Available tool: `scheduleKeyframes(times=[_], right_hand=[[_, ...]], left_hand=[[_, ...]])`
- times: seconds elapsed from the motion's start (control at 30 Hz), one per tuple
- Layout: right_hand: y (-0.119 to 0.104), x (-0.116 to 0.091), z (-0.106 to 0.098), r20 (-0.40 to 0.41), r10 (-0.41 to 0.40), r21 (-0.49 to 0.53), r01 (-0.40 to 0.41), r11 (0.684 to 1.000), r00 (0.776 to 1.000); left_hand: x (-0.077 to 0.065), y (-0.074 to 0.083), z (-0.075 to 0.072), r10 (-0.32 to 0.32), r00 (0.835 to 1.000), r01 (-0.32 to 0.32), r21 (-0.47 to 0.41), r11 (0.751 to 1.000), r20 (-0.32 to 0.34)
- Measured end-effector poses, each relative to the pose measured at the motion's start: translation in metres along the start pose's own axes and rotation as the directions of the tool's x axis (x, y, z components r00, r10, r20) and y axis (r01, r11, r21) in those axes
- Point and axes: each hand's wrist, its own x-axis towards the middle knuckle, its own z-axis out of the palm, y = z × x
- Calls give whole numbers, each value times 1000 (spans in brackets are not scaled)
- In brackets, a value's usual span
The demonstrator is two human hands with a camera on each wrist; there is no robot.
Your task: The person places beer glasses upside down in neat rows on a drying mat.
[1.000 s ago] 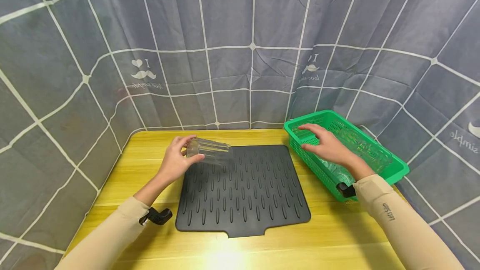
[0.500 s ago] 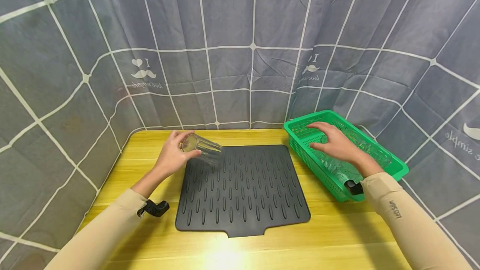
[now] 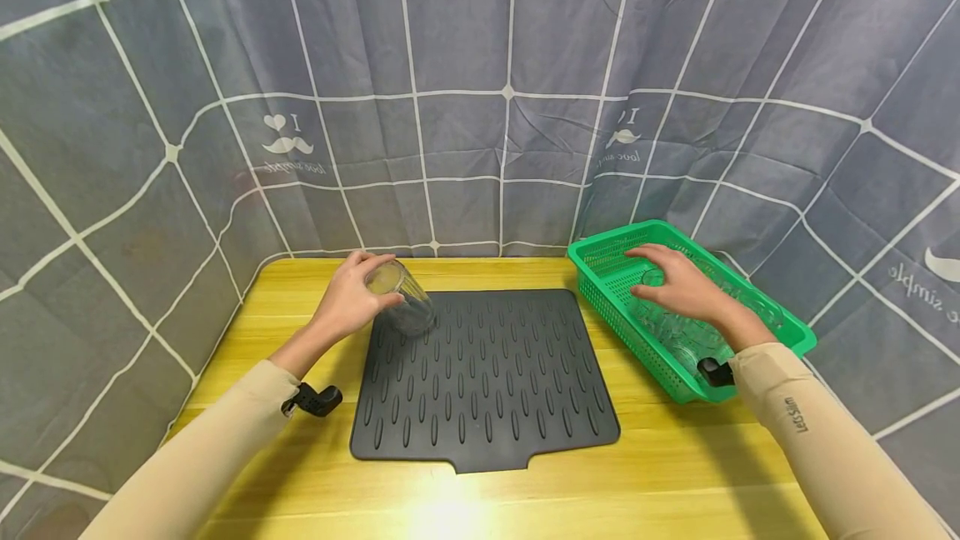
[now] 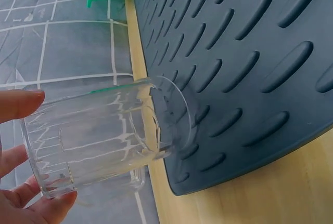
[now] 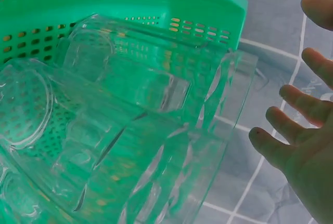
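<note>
My left hand (image 3: 351, 298) grips a clear drinking glass (image 3: 405, 300) by its base end, over the back left corner of a black ridged mat (image 3: 487, 382). The glass is tilted upside down; in the left wrist view the open rim of the glass (image 4: 179, 112) points at the mat and overlaps its edge. My right hand (image 3: 678, 283) hovers over a green perforated basket (image 3: 622, 319), fingers loosely bent and thumb apart, holding nothing. Inside the basket lie several clear glasses (image 5: 140, 130), close to the fingertips of my right hand (image 5: 307, 130) in the right wrist view.
The mat lies on a yellow wood-grain table (image 3: 585, 490), its short tab toward me. The basket stands slantwise at the mat's right. A grey curtain (image 3: 457, 140) with white grid lines rises behind the table and at both sides.
The glass in my left hand has tipped from nearly sideways to more rim-down, coming closer to the mat's back left corner. My right hand has shifted slightly right over the basket.
</note>
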Motion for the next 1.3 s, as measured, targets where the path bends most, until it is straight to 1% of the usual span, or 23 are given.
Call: scheduleKeyframes(times=[0.3, 0.5, 0.73, 0.97, 1.2, 1.3], right_hand=[[6, 0, -2, 32, 21, -1, -21, 1000, 999], [11, -1, 0, 44, 39, -17, -38, 999, 998], [14, -4, 1, 70, 51, -32, -49, 998, 996], [18, -5, 5, 85, 29, -54, -24, 998, 996], [16, -7, 6, 104, 74, -66, -67, 996, 992], [15, -8, 6, 103, 77, -82, -68, 994, 992]], left_hand=[[7, 1, 1, 5, 1000, -5, 11, 1000, 11], [10, 0, 2, -16, 1000, 16, 10, 1000, 22], [15, 2, 6, -2, 1000, 2, 6, 1000, 19], [18, 3, 8, -9, 999, 8, 5, 1000, 32], [20, 7, 12, -4, 999, 4, -2, 1000, 46], [21, 8, 14, 6, 999, -7, 9, 1000, 48]])
